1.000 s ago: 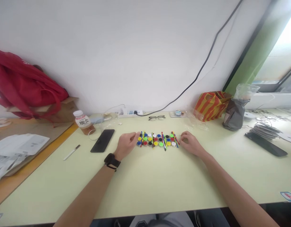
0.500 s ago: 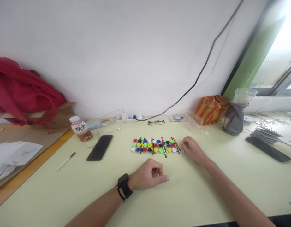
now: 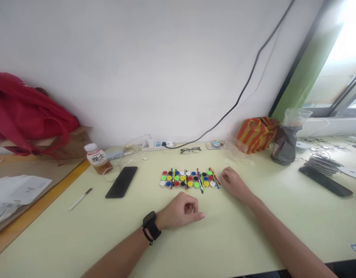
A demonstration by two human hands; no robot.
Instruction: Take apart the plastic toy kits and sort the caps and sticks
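Observation:
Rows of small round pieces (image 3: 190, 184) in white, blue, green, yellow, red and black lie on the pale green table (image 3: 155, 251). Thin coloured arrow-tipped sticks (image 3: 215, 178) lie in bundles between and beside them. My left hand (image 3: 180, 211) rests on the table in front of the rows, fingers curled in and thumb stretched along the table, holding nothing; a black watch (image 3: 150, 224) is on that wrist. Just right of the last bundle, my right hand (image 3: 234, 184) lies with its fingers curled and no object visible in them.
Left of the pieces are a phone (image 3: 121, 182), a white pen (image 3: 81, 199) and a bottle (image 3: 97, 159). Glasses (image 3: 190, 150) and a power strip (image 3: 157, 145) lie by the wall. At right stand a striped bag (image 3: 256, 135), stacked discs (image 3: 322, 165) and a dark phone (image 3: 325, 181).
The view has shifted very slightly. Both hands keep their curled poses in nearly the same places, and the round pieces and sticks have not moved.

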